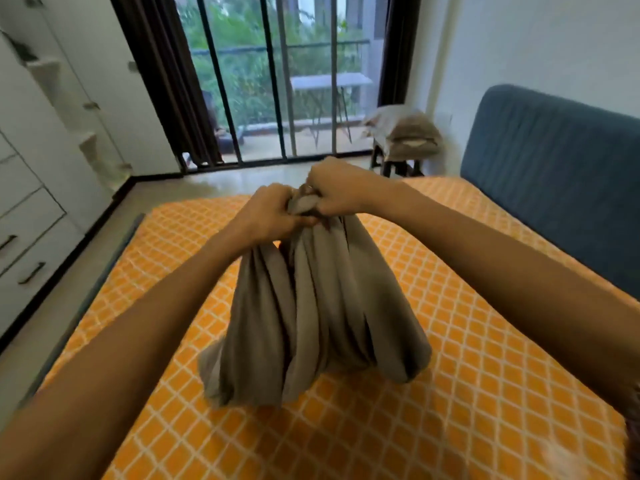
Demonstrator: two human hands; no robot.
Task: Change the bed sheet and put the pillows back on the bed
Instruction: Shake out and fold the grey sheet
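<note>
Directly below the two fists, the grey sheet (311,306) hung as a bunched column, its long axis running near vertical from the grip down toward the mattress (450,393). Its lower folds touched the orange lattice surface near the middle of the bed, slightly toward the foot edge. The left hand (273,213) and the right hand (334,194) were touching each other at the top of the bundle, the right sitting a little higher and farther out. Both were clenched tight, fingers curled round the gathered top of the cloth; no slack showed between them. Neither arm was clearly nearer to the load. To spread the cloth, the fists would probably need to part along its edge. The pillows (405,133) lay stacked on a stool (398,166) beside the headboard (554,150), well apart from the hands.
</note>
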